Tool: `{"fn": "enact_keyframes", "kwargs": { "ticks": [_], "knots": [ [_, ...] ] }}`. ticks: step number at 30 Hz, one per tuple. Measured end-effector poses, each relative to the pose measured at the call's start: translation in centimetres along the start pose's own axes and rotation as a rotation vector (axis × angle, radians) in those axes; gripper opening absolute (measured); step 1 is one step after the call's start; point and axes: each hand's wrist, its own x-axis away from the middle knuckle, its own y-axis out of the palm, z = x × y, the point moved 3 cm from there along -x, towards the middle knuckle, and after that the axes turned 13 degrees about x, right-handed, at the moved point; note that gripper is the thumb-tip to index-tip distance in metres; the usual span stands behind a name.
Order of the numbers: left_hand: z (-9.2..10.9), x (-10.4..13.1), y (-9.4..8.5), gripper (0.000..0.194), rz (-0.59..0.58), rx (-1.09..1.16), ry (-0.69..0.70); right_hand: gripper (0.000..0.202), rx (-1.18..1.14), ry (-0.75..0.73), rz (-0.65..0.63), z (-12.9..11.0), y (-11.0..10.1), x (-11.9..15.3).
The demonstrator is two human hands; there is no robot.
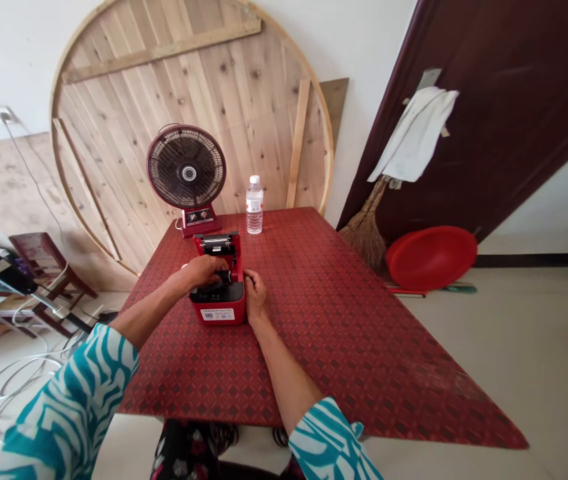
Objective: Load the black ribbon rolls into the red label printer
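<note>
A small red and black printer (219, 310) with a printed white label on its front stands on the table. Its lid (217, 245) is tipped up and back, baring a metallic roller inside. My left hand (205, 272) reaches into the opening from the left, its fingers curled over a dark cylinder (224, 276) with a pale end. The hand covers most of that cylinder. Against the printer's right side rests my right hand (257, 297), fingers bent and gripping its edge.
The printer sits on a red patterned table (339, 320). Behind it are a dark red fan (187, 170) and an upright water bottle (255, 207). A round wooden board (214, 80) leans on the wall. A broom (369, 230) and red basin (431, 258) lie right of the table.
</note>
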Motion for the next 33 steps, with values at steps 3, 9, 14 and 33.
{"fn": "enact_keyframes", "kwargs": {
  "ticks": [3, 9, 14, 33],
  "knots": [
    [-0.1, -1.7, 0.4, 0.026, -0.070, 0.038, -0.003, 0.028, 0.005, -0.001, -0.006, 0.1, 0.0, -0.1],
    [-0.1, -2.0, 0.2, 0.012, -0.134, 0.153, 0.003, 0.030, 0.034, -0.011, -0.013, -0.1, -0.1, 0.0],
    [0.0, 1.9, -0.6, 0.028, 0.068, 0.389, 0.039, 0.031, 0.033, -0.001, -0.029, -0.3, -0.2, 0.2],
    [-1.5, 9.2, 4.9, 0.029, 0.747, 0.114, 0.593, 0.050, -0.150, 0.148, -0.035, -1.1, 0.1, -2.4]
  ]
}}
